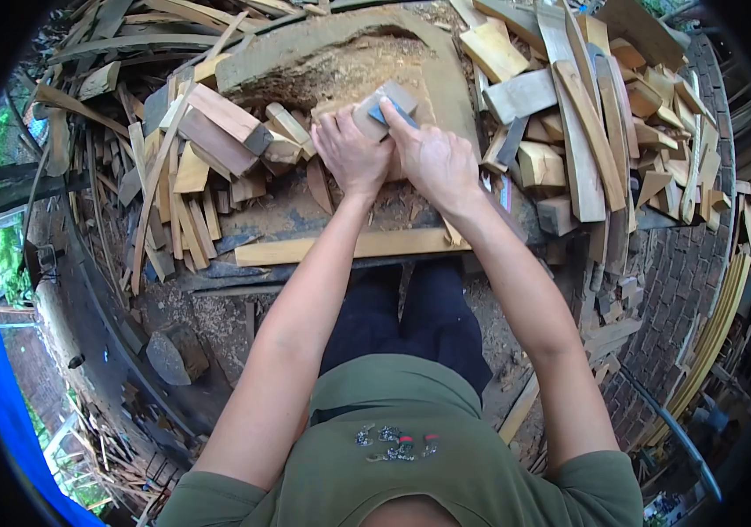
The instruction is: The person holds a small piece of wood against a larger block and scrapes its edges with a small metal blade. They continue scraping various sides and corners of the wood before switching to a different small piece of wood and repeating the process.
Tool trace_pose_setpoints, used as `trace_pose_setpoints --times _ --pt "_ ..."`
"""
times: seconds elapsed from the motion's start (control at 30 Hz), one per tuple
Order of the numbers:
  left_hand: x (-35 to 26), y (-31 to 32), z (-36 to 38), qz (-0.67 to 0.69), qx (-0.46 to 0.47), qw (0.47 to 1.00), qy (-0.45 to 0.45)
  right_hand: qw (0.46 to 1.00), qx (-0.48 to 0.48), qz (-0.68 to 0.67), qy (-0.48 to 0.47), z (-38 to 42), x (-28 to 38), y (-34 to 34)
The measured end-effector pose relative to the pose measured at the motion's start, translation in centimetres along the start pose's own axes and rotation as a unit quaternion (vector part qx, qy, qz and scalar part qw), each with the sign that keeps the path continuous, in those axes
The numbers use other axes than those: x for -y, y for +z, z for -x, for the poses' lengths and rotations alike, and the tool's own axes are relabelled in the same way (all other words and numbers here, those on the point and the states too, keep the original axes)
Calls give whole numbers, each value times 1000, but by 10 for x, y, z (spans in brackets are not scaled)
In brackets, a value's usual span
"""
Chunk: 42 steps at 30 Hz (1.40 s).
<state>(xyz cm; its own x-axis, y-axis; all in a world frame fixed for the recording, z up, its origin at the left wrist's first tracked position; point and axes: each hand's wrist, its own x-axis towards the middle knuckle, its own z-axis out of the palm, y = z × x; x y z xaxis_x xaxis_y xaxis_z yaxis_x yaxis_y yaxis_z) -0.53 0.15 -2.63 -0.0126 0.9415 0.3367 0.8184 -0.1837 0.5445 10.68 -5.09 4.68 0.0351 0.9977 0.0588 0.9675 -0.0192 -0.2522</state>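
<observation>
Left hand (353, 156) wrapped round near-left end of pale block (384, 93), holding it; right hand (437, 167) closed on blue piece (404, 114), forefinger stretched along it — blue piece right on top of block. Beneath and beyond grip, hollowed slab (263, 63). Nearer body than grip, long strip (305, 251). Off both sides of grip — heaped offcuts (520, 94).

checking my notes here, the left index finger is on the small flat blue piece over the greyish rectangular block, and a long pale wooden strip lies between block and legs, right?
Wrong hand: the head view shows the right hand with its index finger on the flat blue piece over the greyish block; the pale wooden strip does lie between block and legs.
</observation>
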Motion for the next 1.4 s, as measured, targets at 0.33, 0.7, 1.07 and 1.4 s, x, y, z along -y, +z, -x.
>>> trace_pose_setpoints --times 0.33,0.7,1.07,1.4 --pt "2 1 3 -1 -9 1000 5 1000 -1 4 -1 5 -2 3" --pt "-3 -3 3 0 5 1000 -7 999 27 24 20 -14 -23 -8" --pt "-4 -4 4 -8 9 1000 -10 999 23 32 31 -28 -23 -15" --pt "-7 -6 6 -18 5 1000 -12 999 16 49 12 -46 -17 5"
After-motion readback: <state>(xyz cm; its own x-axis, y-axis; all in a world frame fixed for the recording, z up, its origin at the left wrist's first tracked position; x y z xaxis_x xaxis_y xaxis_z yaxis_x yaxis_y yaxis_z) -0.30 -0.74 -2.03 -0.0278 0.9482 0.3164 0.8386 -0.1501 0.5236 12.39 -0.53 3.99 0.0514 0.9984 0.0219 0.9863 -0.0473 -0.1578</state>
